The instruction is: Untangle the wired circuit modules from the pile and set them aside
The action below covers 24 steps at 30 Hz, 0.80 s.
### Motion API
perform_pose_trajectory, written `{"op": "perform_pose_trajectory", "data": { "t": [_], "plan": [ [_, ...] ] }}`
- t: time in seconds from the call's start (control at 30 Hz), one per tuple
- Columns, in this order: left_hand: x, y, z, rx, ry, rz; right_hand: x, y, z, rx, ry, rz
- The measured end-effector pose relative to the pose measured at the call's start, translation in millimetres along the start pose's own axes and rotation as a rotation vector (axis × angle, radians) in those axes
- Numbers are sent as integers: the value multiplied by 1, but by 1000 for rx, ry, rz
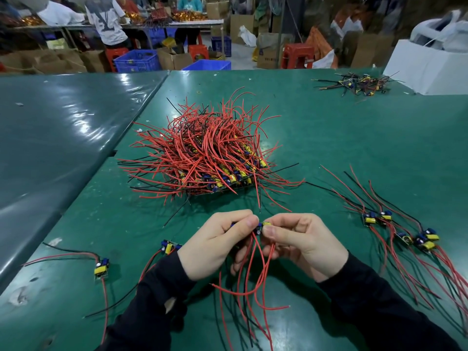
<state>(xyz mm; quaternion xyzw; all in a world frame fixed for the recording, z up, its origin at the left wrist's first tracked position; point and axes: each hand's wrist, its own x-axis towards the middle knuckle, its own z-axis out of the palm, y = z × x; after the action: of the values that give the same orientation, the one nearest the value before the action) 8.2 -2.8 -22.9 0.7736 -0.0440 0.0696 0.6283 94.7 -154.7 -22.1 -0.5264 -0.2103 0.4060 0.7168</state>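
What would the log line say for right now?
both hands: left hand and right hand pinch wired modules | pile: behind hands | set-aside modules: right on table

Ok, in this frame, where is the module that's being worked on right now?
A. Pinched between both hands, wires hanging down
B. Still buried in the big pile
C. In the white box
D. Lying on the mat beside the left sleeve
A: the left hand and right hand both pinch the module above the mat, its red wires hanging below.
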Motion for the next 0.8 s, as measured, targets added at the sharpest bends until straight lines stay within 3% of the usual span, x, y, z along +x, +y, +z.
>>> {"op": "perform_pose_trajectory", "data": {
  "t": [0.23,0.4,0.8],
  "plan": [
    [1,-6,-3,49,103,-30,1,-1,-2,-121,76,-185],
    [0,-4,-3,145,129,96,0,-1,0,-168,58,-294],
    [0,2,0,62,159,189,-6,-3,5,-156,-12,-374]
  ]
}}
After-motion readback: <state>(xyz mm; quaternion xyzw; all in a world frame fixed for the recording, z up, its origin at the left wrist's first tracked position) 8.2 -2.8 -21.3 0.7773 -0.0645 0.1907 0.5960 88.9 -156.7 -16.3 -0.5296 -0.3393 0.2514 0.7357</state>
